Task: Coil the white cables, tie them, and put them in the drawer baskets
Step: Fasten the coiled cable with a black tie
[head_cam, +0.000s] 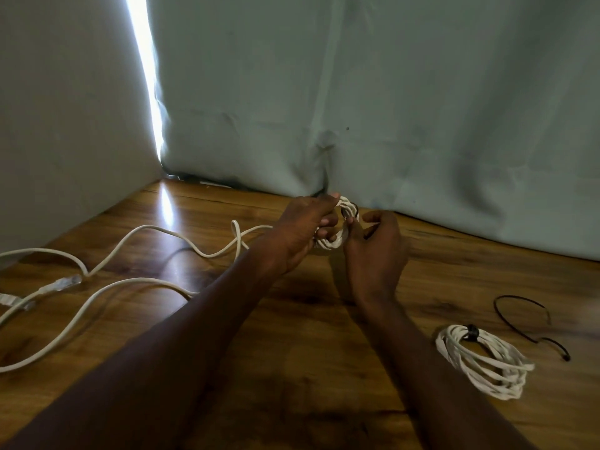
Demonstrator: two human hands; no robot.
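At the frame's center, above the counter [292, 336], the left hand [302, 235] curls its fingers around a small coil [336, 241]. The right hand [376, 245] pinches a black tie [354, 212] at the coil's top.

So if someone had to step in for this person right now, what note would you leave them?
Left hand: grips a small coil of white cable, held above the wooden table.
Right hand: pinches a thin black tie at that coil; whether it is fastened cannot be seen.
Done: one coiled and tied cable lies on the table to the right.
Left: finish this tie. Coil and tie the loose white cable spread out on the left. A spare black tie lies beside the finished coil. No drawer or baskets are in view, so nothing is stored yet.
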